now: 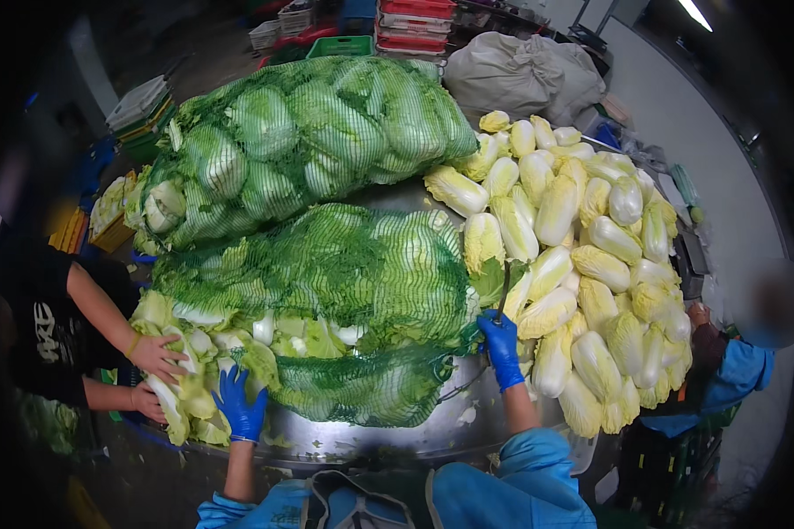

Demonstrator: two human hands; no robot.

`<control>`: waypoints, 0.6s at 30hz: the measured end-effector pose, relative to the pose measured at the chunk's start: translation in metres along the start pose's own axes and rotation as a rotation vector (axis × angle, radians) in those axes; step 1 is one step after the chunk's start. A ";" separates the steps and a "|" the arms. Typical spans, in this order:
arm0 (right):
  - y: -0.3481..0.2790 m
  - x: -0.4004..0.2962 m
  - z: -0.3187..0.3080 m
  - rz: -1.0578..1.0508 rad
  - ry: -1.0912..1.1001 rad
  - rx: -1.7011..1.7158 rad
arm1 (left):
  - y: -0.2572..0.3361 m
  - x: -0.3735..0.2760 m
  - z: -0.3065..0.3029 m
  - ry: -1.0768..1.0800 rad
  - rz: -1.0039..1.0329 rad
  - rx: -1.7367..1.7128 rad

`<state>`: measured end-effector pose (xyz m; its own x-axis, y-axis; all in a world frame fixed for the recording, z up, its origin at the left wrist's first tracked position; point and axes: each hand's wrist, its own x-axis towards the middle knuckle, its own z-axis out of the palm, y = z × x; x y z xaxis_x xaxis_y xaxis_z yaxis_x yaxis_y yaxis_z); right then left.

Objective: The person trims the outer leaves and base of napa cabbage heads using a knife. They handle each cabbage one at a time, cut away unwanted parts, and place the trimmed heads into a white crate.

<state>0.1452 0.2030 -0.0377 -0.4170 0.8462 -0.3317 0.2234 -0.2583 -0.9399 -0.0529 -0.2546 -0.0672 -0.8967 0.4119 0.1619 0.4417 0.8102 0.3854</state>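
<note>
My left hand (240, 405), in a blue glove, lies with spread fingers against loose outer cabbage leaves (205, 377) at the lower left of the metal table (370, 440). My right hand (501, 345), gloved in blue too, is closed around the handle of a knife (505, 287), its dark narrow blade pointing away from me. Between my hands lies a green mesh sack (370, 390) with cabbage showing at its open side. Behind it rests a large full mesh sack of napa cabbages (317, 125). Trimmed yellow-white napa cabbages (595, 264) are heaped at the right.
At the left, a co-worker's hands (155, 360) touch the leaf pile close to my left hand. Another person in blue sleeves (734, 377) stands at the right edge. White sacks (516, 73), stacked crates (413, 26) and a green crate (341, 46) are beyond the table.
</note>
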 end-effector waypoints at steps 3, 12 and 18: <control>0.012 0.004 0.009 -0.100 -0.005 0.046 | 0.077 0.033 -0.022 0.144 0.208 -0.207; 0.027 0.017 -0.008 -0.217 -0.110 0.091 | 0.204 0.146 0.067 -0.419 0.317 -0.537; -0.054 -0.004 0.007 -0.350 -0.168 0.086 | 0.293 0.222 0.018 -0.412 0.450 -0.844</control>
<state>0.1286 0.2100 0.0135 -0.5949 0.8037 0.0077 -0.0293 -0.0121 -0.9995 -0.1223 0.0821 0.0656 -0.5045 0.8430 0.1866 0.4281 0.0566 0.9020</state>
